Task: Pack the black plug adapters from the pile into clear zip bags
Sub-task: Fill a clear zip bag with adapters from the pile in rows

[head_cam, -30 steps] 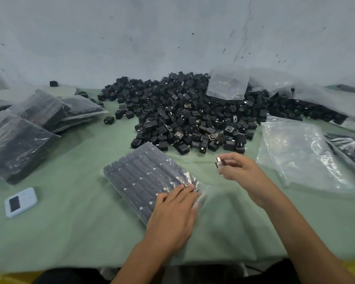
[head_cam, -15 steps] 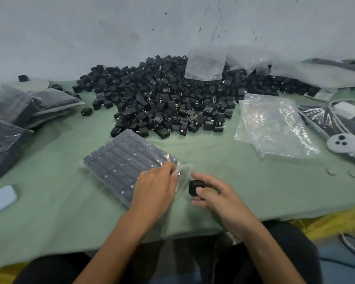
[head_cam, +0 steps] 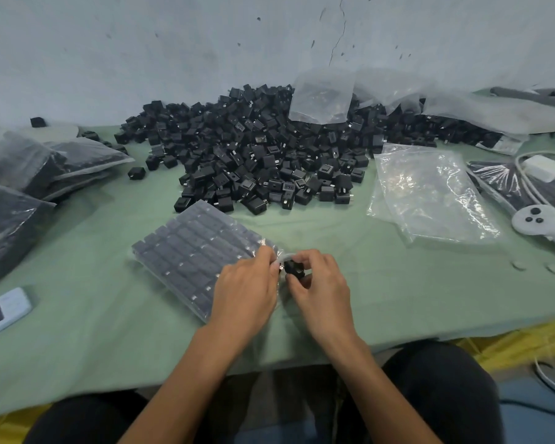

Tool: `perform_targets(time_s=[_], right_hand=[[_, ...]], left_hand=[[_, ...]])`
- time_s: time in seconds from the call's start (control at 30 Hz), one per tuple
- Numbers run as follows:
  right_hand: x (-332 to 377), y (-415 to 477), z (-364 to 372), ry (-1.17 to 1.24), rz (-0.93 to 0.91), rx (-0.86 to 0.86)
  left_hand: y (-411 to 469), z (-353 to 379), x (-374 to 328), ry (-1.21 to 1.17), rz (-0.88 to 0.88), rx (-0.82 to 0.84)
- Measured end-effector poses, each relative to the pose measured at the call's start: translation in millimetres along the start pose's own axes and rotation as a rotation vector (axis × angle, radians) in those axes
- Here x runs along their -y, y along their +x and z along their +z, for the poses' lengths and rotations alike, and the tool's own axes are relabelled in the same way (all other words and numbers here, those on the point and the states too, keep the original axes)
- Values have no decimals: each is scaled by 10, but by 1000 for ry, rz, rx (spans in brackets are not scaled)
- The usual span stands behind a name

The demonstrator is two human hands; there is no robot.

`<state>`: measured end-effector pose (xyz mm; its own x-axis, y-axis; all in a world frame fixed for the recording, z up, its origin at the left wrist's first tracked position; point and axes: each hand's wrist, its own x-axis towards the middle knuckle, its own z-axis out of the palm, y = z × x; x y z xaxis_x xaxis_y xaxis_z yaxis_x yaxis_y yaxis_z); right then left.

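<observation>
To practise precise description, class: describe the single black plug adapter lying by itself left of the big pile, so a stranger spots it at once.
Start at the big heap of black plug adapters on the green cloth-covered table. Go to its left edge, toward the filled clear plastic bags. The lone adapter lies on bare cloth between them, touching no other piece.

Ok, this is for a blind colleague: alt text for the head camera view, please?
The right hand pinches a black plug adapter at the mouth of a nearly full clear zip bag, which the left hand grips. Behind them, a big pile of loose adapters lies on the green table, with filled bags at left and empty bags at right.
</observation>
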<state>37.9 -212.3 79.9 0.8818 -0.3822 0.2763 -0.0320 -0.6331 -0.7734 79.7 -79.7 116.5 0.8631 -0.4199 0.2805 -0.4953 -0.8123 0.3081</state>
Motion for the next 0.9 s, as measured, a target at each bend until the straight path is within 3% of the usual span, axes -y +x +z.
perform_targets(time_s=[0.5,0.73,0.9], right_hand=[[-61,35,174,-16,59,-112],[-159,120,108,-21,-6,7],[-230,165,18,20,-36,50]], left_hand=[[-4,30,24,71,11,-1],[6,86,30,47,4,1],[160,231,-49,184,-54,19]])
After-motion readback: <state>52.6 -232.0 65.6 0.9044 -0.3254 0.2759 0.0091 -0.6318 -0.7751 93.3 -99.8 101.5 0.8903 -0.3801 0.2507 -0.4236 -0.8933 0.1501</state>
